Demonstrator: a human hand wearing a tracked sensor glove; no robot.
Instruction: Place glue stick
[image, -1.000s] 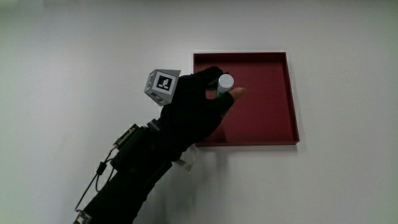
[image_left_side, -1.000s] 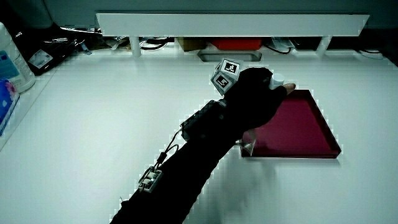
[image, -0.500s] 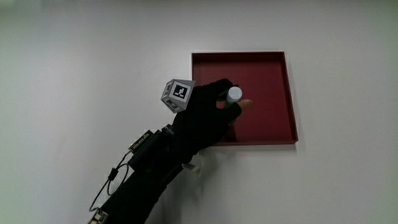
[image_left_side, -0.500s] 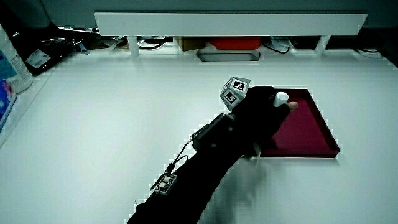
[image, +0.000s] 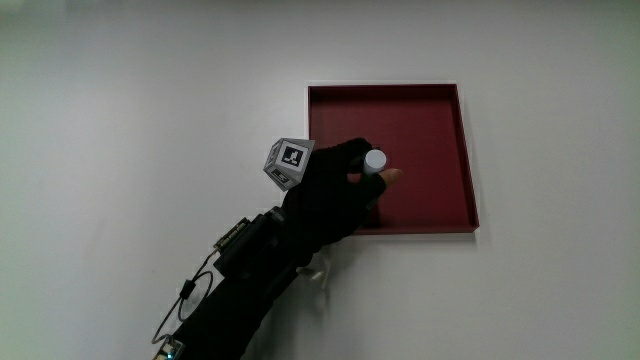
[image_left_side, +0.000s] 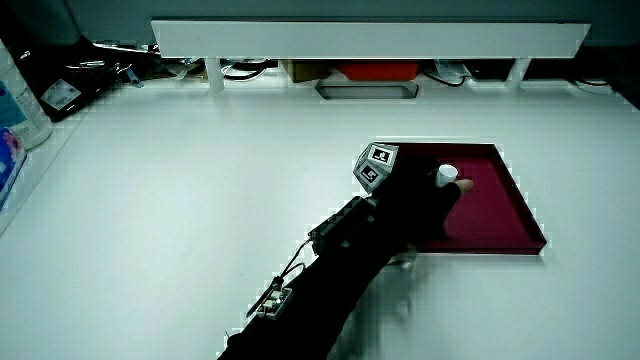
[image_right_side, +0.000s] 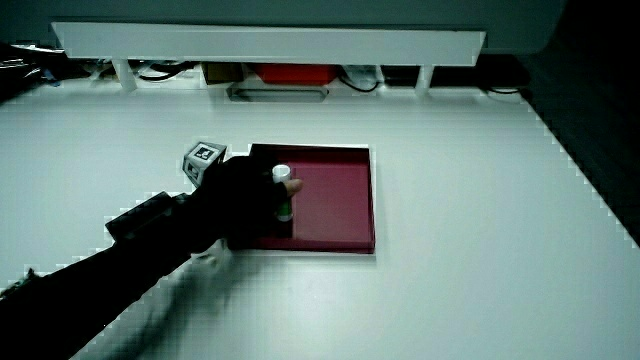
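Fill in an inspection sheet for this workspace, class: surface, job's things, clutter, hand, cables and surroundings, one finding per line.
Surface: white table, bare apart from the tray.
Job's things: glue stick, white cap up, held upright over the red tray; whether its base touches the tray floor cannot be told.
Clutter: nothing seen on the table near the tray.
Hand: gloved hand grasps the glue stick, patterned cube on its back.
Cables: thin wire along the forearm.
Surroundings: low white partition with red and dark items under it; bottles at the table's edge.
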